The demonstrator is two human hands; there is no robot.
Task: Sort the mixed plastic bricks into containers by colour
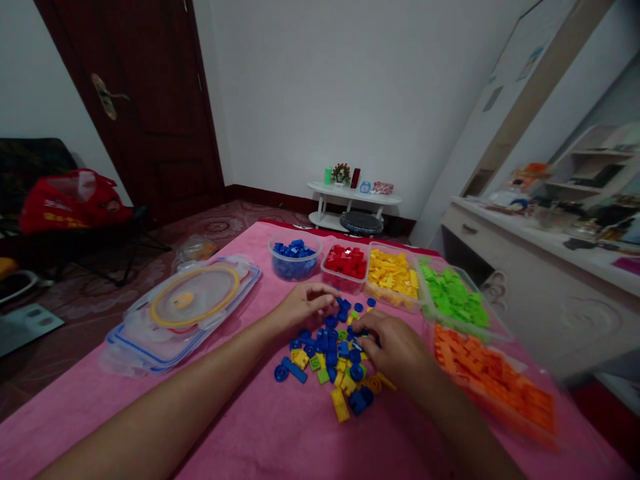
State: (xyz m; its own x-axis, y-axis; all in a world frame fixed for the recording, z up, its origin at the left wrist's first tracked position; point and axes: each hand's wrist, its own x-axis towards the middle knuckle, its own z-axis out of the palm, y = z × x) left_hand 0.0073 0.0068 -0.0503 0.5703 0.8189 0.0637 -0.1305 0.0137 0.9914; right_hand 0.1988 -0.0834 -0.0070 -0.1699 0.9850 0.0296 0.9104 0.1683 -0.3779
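A loose pile of toy building bricks in blue, yellow and green lies on the pink cloth [260, 427]. My left hand [306, 305] is at the pile's far left edge, its fingers loosely bent and the thumb apart from them, close to some blue bricks [343, 308]. Over the right side of the pile, my right hand [395, 341] has its thumb and fingers pinched around a small blue brick [357, 345], partly hidden by the fingers. Nearer to me lie a yellow brick [340, 405], a long blue brick [294, 370] and a blue wheel-shaped piece [281, 373].
Behind the pile stand clear tubs of blue bricks [295, 250], red bricks [346, 261] and yellow bricks [394, 273]. Tubs of green bricks [455, 293] and orange bricks [495, 380] curve round the right. Stacked clear lids [170, 347] lie on the left.
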